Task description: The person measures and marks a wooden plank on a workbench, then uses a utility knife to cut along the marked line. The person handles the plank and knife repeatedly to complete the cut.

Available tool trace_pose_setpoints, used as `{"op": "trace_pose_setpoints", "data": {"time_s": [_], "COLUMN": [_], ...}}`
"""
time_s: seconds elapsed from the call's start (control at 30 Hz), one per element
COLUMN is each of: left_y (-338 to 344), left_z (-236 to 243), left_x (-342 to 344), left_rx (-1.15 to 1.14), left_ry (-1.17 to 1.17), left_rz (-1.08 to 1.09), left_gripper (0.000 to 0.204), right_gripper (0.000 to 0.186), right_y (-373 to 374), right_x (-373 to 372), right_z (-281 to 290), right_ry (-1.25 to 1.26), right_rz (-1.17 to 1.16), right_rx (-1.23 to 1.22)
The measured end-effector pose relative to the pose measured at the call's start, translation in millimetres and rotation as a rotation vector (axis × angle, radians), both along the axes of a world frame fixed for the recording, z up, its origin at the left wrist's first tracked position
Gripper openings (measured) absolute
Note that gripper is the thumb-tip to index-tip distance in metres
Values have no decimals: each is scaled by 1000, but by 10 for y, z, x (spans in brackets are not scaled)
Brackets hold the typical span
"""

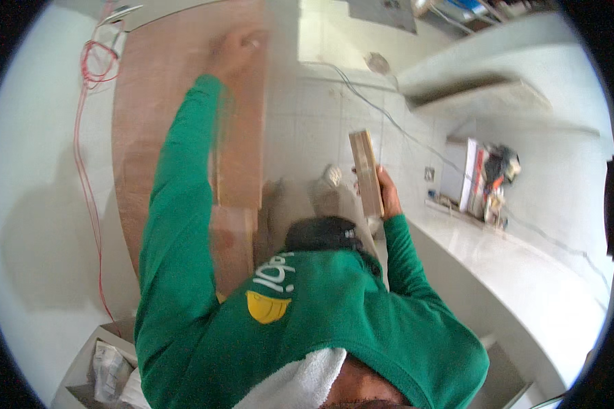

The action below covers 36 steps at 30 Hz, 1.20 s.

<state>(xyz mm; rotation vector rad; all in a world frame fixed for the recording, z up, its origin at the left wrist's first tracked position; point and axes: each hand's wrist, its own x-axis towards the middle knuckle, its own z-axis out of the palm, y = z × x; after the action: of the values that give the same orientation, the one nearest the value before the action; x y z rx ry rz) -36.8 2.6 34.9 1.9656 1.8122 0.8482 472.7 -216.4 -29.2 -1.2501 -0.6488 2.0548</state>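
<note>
My right hand (388, 193) is wrapped round a short, straight wooden block (367, 170), pale brown with a lighter strip along its length. It is held upright, away from the boards. My left arm reaches far forward over a reddish-brown wooden panel (160, 88). My left hand (239, 51) is on or just above a narrower board (242, 157) lying along the panel's right side. Motion smears the left fingers, so their grip cannot be made out.
A red cord (82, 157) runs down the left wall beside the panel. A grey cable (389, 102) crosses the tiled floor (307, 116). To the right are a white ledge (505, 266) and a pile of bags and tools (494, 177). A box (109, 371) with plastic-wrapped items stands lower left.
</note>
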Motion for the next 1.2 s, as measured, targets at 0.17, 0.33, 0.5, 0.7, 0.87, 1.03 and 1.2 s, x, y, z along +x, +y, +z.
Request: {"op": "trace_pose_setpoints", "data": {"time_s": [0.17,0.33,0.5,0.7,0.87,1.03,1.2], "left_y": [-476,-1494,-1651,-1496,-1476,-1555,-1614], "left_z": [458,620,949,1189,1311,1418,1361], "left_x": [1037,2819,3474,3342,3149,3135,3106], "left_rx": [88,-400,-384,-338,-227,-23,28], "left_ry": [-342,-1121,-1396,-1648,-1972,-1946,-1740], "left_rz": [142,-48,-80,-166,-268,-189,-32], "left_gripper": [52,69,65,62,67,65,57], "right_gripper": [53,32,29,34,51,60,43], "right_y": [148,332,491,1107,2076,2221,1915], "right_x": [44,-9,-58,394,1180,1480,1495], "right_z": [719,1236,1419,1753,2068,1886,1261], "right_ry": [-12,79,-53,37,-443,-1582,-1379], "right_rz": [-54,-86,-180,-172,91,554,197], "right_rx": [170,295,400,675,1050,694,1216]}}
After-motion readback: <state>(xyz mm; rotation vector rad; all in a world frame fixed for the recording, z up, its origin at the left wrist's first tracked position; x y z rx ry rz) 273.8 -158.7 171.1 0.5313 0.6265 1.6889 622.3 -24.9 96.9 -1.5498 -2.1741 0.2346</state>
